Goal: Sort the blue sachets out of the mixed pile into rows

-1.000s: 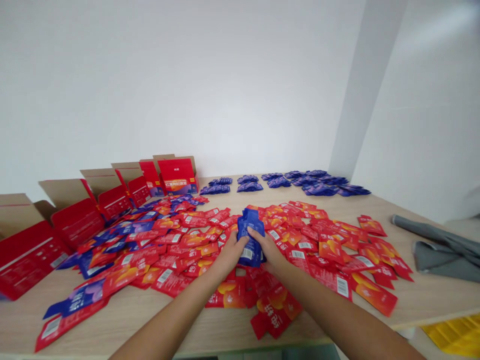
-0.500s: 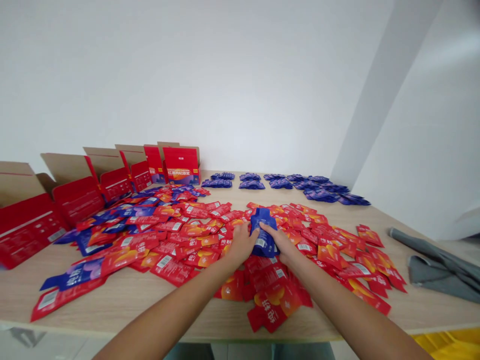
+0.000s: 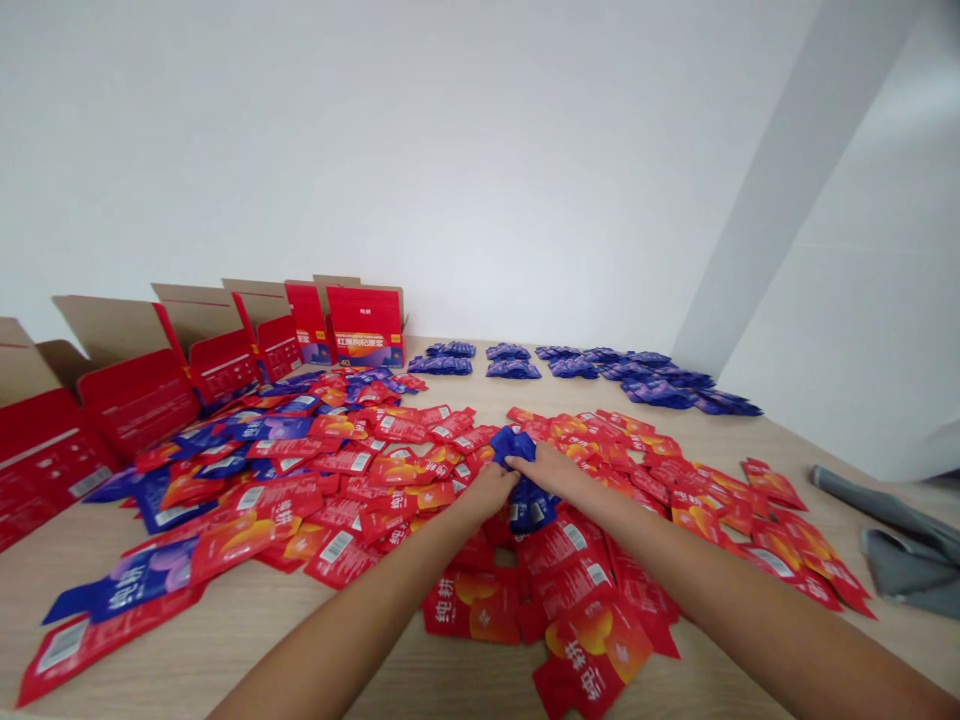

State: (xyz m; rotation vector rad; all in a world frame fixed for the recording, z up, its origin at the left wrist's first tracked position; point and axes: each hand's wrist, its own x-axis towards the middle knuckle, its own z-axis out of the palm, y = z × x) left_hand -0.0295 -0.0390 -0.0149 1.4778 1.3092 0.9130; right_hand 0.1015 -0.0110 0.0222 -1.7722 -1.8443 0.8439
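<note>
Grey material, part of it in a long roll, lies by the right edge of the wood-grain table. Open red boxes with brown inner flaps raised stand in a slanting row from the left edge to the back edge, beyond which a white wall rises, with a greyer band past the back right corner.
</note>
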